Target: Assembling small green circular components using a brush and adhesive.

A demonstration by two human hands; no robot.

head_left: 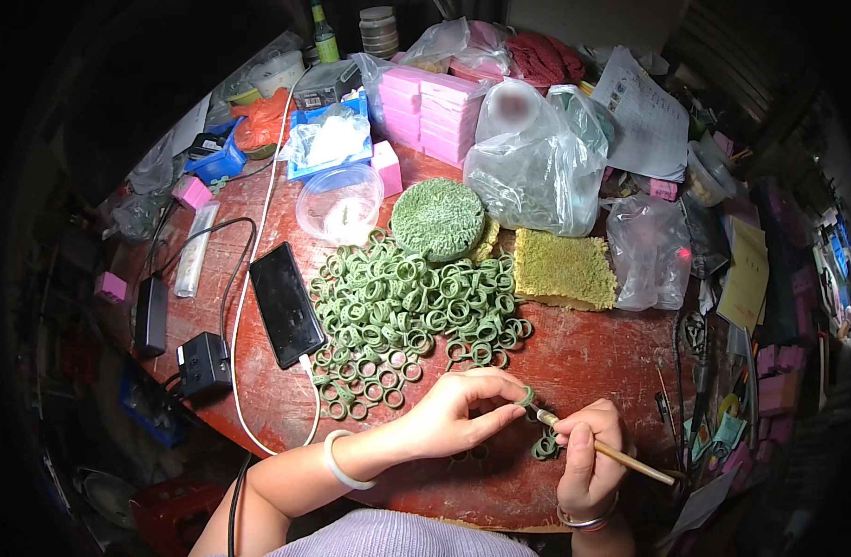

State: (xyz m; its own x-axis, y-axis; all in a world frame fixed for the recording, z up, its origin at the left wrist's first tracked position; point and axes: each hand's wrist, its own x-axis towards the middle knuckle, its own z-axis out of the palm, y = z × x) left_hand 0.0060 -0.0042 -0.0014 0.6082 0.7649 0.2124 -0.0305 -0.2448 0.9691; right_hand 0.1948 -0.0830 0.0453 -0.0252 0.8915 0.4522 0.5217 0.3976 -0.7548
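Between thumb and fingertips, my left hand (467, 413) pinches a small green ring (526, 397). My right hand (592, 455) grips a thin brush (620, 455) with a light wooden handle, its tip touching or very close to that ring. Below the tip lies a little cluster of green rings (544, 447) on the red table, partly beside my right fingers. A large heap of similar green rings (416, 302) spreads beyond my left hand. Behind the heap are a round green textured pad (437, 219) and a yellow sponge (565, 269).
A black phone (286, 304) with a white cable lies left of the heap. A clear plastic tub (340, 202), stacked pink boxes (425, 111) and a filled plastic bag (537, 176) stand farther back. Tools and cords (693, 371) crowd the right edge; a black adapter (203, 362) sits at left.
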